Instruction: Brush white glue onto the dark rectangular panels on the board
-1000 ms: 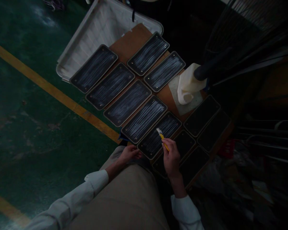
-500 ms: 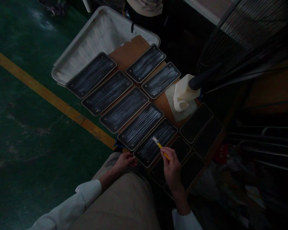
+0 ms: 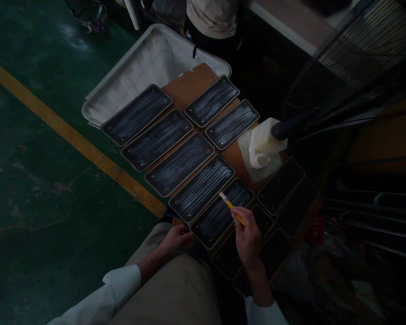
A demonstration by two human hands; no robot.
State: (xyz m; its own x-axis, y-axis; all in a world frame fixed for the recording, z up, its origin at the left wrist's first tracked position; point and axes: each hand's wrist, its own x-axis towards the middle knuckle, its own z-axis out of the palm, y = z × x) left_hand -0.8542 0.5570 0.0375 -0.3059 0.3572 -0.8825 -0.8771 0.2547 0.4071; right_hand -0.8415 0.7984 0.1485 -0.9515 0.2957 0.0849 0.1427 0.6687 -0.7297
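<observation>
Yellow brush (image 3: pixel 231 207): pinched by its handle between thumb and fingers of the right hand (image 3: pixel 248 234); grip closed and narrow. Pale bristles angled away from the palm, presumably to keep skin off the wet-looking surface.
Panel under brush (image 3: pixel 211 229): near edge of the brown board (image 3: pixel 191 85), about mid-length; white streaks run lengthwise. Bristle contact: cannot tell.
Left hand (image 3: pixel 178 237): fingers loosely curled beside that panel's near corner; nothing seen held. Touching, or closed fully: cannot tell. Possibly a steadying position.
Streaked panels (image 3: pixel 203 187): laid flat from mid-board toward the bin end, side by side, perhaps spaced so faces stay untouched.
Dark panels (image 3: pixel 281 185): opposite end, no streaks visible, some hidden by the right hand; grouping seems to separate them from streaked ones.
Cream container (image 3: pixel 265 140): toward the far edge, on a pale sheet (image 3: pixel 246 149), likely there for drips.
White bin (image 3: pixel 122 95): beyond the board's far-left end.
</observation>
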